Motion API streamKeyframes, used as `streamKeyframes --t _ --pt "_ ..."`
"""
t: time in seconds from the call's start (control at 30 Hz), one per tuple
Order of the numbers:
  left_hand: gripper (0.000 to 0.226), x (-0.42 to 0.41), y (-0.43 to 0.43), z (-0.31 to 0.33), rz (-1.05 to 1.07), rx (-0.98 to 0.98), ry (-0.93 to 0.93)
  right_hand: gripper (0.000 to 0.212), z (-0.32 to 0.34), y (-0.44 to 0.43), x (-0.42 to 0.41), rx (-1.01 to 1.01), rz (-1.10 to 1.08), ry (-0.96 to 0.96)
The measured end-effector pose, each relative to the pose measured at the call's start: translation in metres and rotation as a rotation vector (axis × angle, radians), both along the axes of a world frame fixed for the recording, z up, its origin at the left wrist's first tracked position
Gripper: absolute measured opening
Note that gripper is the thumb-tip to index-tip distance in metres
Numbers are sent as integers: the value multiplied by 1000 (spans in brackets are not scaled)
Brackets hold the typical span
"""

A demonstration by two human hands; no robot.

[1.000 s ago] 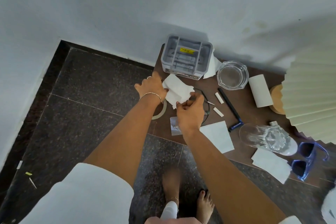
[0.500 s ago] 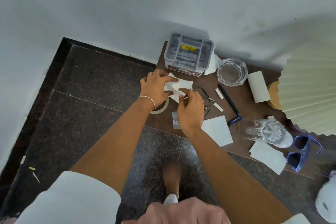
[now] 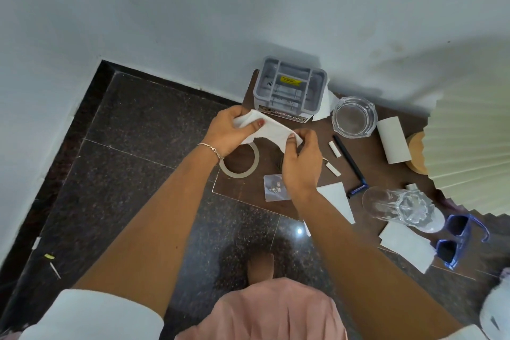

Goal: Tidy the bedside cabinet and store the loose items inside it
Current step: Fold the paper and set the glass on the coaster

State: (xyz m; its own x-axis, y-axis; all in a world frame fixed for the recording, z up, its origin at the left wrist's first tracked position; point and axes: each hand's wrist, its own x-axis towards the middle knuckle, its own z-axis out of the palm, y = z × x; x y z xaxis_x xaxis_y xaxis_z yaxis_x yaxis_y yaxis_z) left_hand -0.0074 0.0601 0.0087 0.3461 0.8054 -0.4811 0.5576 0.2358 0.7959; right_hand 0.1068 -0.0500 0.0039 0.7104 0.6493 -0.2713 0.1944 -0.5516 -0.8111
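A white tissue is held above the dark brown cabinet top. My left hand grips its left end and my right hand pinches its right end. Under the hands lie a pale tape ring and a small clear packet. A grey divided organiser box stands at the back by the wall. A black and blue razor, two small white sticks and a folded white sheet lie to the right.
A glass ashtray, a white paper roll, a glass tumbler on its side, blue sunglasses and another white sheet fill the right side. A pleated lamp shade overhangs at the right. Dark stone floor lies left.
Both hands have lifted the tissue off the cabinet top and pulled it out between them; the left hand moved up toward the organiser box. The tape ring now shows beneath.
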Motion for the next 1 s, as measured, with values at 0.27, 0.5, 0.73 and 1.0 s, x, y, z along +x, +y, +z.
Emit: streamKeyframes --t 0.27,0.5,0.73,1.0 --pt "18 7 4 -5 235 -348 -281 13 -14 11 5 22 -140 217" --pt "34 3 -10 -16 379 -514 -404 13 -21 15 1 63 -346 441" --pt "39 4 -17 -22 624 -568 -531 19 -23 12 -6 58 -281 441" --pt "38 9 -16 -15 752 -575 -574 21 -22 12 -11 33 -142 425"
